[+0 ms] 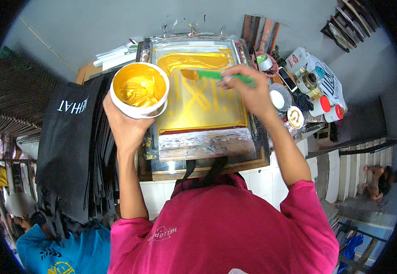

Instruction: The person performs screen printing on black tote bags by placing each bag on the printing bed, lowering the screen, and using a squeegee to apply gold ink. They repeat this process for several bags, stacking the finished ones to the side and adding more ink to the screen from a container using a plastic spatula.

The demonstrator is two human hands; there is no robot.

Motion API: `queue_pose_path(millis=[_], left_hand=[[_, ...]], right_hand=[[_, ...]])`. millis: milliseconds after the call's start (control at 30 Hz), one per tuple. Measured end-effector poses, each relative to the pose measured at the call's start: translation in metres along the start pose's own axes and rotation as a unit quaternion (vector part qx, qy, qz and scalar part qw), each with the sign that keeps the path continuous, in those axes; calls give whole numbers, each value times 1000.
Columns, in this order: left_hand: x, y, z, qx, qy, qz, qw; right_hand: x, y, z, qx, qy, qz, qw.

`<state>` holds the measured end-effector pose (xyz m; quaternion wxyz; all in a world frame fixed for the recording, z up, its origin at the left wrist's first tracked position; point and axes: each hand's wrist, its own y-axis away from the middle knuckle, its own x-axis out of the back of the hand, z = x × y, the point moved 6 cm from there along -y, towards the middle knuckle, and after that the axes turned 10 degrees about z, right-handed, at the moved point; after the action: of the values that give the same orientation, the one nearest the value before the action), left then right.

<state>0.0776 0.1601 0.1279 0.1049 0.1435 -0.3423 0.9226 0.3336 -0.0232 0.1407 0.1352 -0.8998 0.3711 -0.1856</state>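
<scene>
My left hand (127, 128) is wrapped round the side and base of a white plastic tub (139, 112), tilted so its opening shows. Thick golden-yellow ink (141, 86) coats the inside. In my right hand (251, 89) is a green-handled spatula (212, 76), its tip smeared with yellow ink. The spatula is over a screen-printing frame (207, 145) with a pale yellow looped design on its mesh (180, 116). A thick band of yellow ink (194, 60) lies along the mesh's far end. Whether the spatula tip touches the mesh I cannot tell.
Black fabric bags (70, 146) hang in a thick stack at the left. Tubs with red lids (320, 106), a phone (288, 78) and an ink-smeared lid (295, 117) crowd the right side. Squeegees (264, 35) lean at the back wall. A person in blue (70, 246) is lower left.
</scene>
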Motion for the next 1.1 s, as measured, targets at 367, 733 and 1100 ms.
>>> queue_pose_path(millis=[367,733,1100], left_hand=[[-86,18,60,-89,11,-38,995],[-205,120,166,119,318,-133,931],[-297,243,199,105,226,-493,834]], right_hand=[[89,-43,-83,-68,-59,-118,989],[180,113,30,-99,123,-35,987],[215,279,193,-171,-47,323,929]])
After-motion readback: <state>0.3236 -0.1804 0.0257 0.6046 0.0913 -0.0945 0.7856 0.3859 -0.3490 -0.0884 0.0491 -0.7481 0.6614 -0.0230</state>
